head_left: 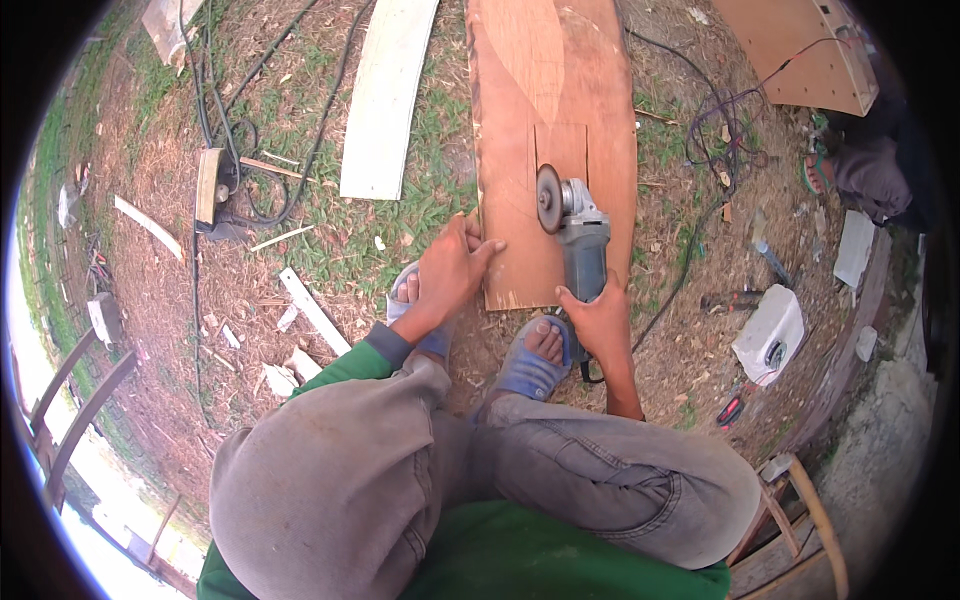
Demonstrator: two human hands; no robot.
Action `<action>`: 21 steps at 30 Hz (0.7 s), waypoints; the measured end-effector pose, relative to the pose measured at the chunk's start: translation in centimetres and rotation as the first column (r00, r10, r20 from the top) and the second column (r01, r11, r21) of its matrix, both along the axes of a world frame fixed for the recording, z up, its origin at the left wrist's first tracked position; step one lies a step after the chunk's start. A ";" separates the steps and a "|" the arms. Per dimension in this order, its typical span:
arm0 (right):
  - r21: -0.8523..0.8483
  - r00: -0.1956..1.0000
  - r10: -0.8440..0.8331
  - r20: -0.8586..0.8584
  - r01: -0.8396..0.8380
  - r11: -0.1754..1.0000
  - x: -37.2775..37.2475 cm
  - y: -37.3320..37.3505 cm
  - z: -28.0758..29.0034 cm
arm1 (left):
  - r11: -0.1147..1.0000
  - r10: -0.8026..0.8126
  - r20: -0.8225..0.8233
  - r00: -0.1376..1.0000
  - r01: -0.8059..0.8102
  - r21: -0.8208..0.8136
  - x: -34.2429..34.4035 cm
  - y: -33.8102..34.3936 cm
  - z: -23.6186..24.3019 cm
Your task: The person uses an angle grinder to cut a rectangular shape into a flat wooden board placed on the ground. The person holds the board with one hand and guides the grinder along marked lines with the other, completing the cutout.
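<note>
A long reddish-brown plywood board lies on the ground in front of me, its near end close to my feet. Two dark straight slots and a leaf-shaped paler patch show on its face. My left hand grips the board's left edge near that end, thumb on top and the other fingers partly hidden at the side. In my right hand is a grey angle grinder, held by its rear body. Its round disc stands nearly upright over the board beside the slots; whether it touches the wood or spins I cannot tell.
A pale plank lies left of the board. Black cables trail through the grass near a tool with a wooden base. To the right are a white plastic container, another plywood piece and another person's foot.
</note>
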State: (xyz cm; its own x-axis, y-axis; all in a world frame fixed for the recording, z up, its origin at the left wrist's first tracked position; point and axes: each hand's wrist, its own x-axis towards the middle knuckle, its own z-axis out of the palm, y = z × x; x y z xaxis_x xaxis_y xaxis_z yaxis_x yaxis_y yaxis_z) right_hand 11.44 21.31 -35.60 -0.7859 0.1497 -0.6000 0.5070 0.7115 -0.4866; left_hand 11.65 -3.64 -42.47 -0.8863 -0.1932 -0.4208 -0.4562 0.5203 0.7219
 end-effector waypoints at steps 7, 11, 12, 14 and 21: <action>-0.020 0.999 -0.001 -0.037 0.000 1.000 0.6 0.6 -1.0 | 1.000 0.003 0.027 1.000 -0.003 -0.017 0.1 0.0 -0.5; -0.272 0.982 -0.153 -0.116 0.116 0.955 1.9 1.2 -0.8 | 0.999 0.015 0.012 1.000 -0.015 -0.035 0.0 -0.1 -0.7; -0.284 0.980 -0.175 -0.097 0.141 0.948 2.2 1.6 -0.7 | 0.999 0.022 0.006 1.000 -0.021 -0.041 0.1 0.1 -0.7; -0.325 0.971 -0.203 -0.125 0.153 0.933 2.5 2.2 -0.8 | 1.000 -0.001 0.047 0.999 0.002 -0.028 -0.1 0.0 -0.6; -0.507 0.920 -0.377 -0.104 0.277 0.816 4.3 3.3 0.0 | 0.910 -0.085 0.301 0.950 -0.050 0.413 -4.2 -3.1 1.0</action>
State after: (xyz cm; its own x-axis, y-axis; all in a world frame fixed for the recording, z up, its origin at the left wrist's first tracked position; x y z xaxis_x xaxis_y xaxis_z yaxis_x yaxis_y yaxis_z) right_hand 15.75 24.58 -35.55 -0.8472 0.1559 -0.5078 0.5297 0.1761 -0.8297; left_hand 7.41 -6.72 -41.43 -0.7022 0.0708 -0.7085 -0.6821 0.2183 0.6979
